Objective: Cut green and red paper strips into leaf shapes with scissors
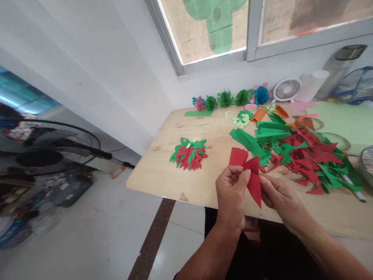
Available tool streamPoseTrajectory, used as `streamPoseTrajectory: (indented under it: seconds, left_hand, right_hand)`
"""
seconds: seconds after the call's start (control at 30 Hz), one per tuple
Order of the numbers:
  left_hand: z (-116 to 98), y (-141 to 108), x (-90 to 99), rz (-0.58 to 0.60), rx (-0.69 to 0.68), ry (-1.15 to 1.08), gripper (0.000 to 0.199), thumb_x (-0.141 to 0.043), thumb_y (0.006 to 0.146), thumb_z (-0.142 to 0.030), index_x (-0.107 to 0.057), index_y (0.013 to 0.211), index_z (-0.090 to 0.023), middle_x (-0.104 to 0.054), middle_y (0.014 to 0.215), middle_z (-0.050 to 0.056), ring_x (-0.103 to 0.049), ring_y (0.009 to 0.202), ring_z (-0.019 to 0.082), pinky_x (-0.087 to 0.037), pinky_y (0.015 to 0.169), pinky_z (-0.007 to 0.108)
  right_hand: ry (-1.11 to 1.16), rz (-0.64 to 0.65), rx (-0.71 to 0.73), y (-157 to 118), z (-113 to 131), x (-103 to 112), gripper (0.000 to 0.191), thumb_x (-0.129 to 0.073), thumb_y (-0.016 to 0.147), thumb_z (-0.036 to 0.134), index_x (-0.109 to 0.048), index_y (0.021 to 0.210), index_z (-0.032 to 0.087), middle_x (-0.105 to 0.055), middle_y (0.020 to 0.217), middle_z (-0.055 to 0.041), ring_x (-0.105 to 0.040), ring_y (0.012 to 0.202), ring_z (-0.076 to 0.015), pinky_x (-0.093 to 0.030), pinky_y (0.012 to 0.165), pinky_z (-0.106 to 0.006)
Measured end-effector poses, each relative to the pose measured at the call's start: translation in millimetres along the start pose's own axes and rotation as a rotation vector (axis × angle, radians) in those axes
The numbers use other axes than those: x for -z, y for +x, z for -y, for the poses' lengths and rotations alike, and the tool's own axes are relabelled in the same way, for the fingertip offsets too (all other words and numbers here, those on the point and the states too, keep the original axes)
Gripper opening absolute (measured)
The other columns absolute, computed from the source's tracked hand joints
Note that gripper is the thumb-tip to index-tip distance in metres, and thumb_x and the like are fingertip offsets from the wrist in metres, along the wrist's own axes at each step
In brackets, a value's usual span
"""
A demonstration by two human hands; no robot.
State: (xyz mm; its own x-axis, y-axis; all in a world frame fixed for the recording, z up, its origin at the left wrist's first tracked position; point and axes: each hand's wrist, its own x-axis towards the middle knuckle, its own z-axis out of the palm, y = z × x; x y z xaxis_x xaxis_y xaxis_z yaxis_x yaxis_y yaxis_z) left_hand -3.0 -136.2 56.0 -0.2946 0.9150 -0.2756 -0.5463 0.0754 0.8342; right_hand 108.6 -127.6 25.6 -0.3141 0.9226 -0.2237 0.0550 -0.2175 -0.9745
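A piece of red paper [255, 186] with a pointed lower end is pinched between the thumb and fingers of my left hand [231, 186], just above the table's front edge. At its right edge, my right hand [274, 190] is closed with thumb and fingers on the paper; the fingertips are partly hidden. Just beyond my left hand lie red paper strips [237, 156], their lower part covered by the hand. To the left sits a small pile of red and green paper cutouts [189, 153]. A heap of red and green paper scraps [314, 155] spreads out on the right.
Green paper strips [247, 142] lie beyond my hands. Along the wall stand green paper pompoms [225, 99], a blue paper pompom [261, 95] and a small white fan [288, 90]. A marker [354, 188] lies at right. A large floor fan [52, 147] stands left of the wooden table [151, 171].
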Motion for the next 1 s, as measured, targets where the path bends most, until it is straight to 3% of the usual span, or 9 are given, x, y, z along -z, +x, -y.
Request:
streamPoseTrajectory:
  seconds: [0.27,0.5,0.63,0.83,1.0]
  left_hand:
    - [2,-4,-3.0,-0.026,0.062,-0.122,0.022,-0.076,0.062,-0.023,-0.057,0.070,-0.015,-0.060,0.064,-0.001,-0.056,0.057,0.008,-0.045,0.062,0.021]
    - [1,-3,1.9,0.027,0.111,-0.106,0.020,-0.073,0.065,-0.025,-0.056,0.063,-0.014,-0.054,0.057,-0.002,-0.049,0.052,0.007,-0.041,0.056,0.020]
    - [-1,-3,2.3,0.033,0.073,-0.041,0.019,-0.071,0.067,-0.027,-0.058,0.061,-0.014,-0.055,0.057,-0.001,-0.049,0.053,0.008,-0.041,0.057,0.021]
    - [2,-6,-0.9,-0.036,-0.016,0.020,0.019,-0.071,0.068,-0.028,-0.059,0.062,-0.015,-0.057,0.060,-0.001,-0.051,0.058,0.009,-0.042,0.062,0.021]
    - [3,-7,0.4,-0.013,0.010,-0.017,0.017,-0.071,0.069,-0.027,-0.059,0.063,-0.015,-0.057,0.062,-0.001,-0.051,0.059,0.009,-0.043,0.063,0.022]
  right_hand:
    - [0.015,0.005,0.007,-1,-2,-1,0.041,-0.044,0.087,0.056,-0.050,0.068,0.019,-0.025,0.055,0.0065,-0.017,0.048,-0.0084,-0.012,0.042,-0.023]
    - [-0.074,-0.012,0.038,-2,10,-1,0.041,-0.046,0.085,0.055,-0.057,0.070,0.019,-0.029,0.054,0.0057,-0.019,0.046,-0.0085,-0.015,0.040,-0.022]
    - [-0.068,-0.009,0.059,-3,16,-2,0.042,-0.045,0.085,0.055,-0.062,0.074,0.018,-0.039,0.056,0.0029,-0.028,0.048,-0.0100,-0.025,0.042,-0.022]
    - [-0.128,-0.017,0.060,-3,10,0,0.044,-0.043,0.087,0.054,-0.066,0.080,0.017,-0.043,0.054,0.0021,-0.032,0.046,-0.0107,-0.028,0.041,-0.022]
    - [-0.125,-0.012,0.117,-1,14,1,0.041,-0.044,0.087,0.051,-0.068,0.077,0.020,-0.060,0.067,-0.0030,-0.052,0.062,-0.0177,-0.044,0.060,-0.028]
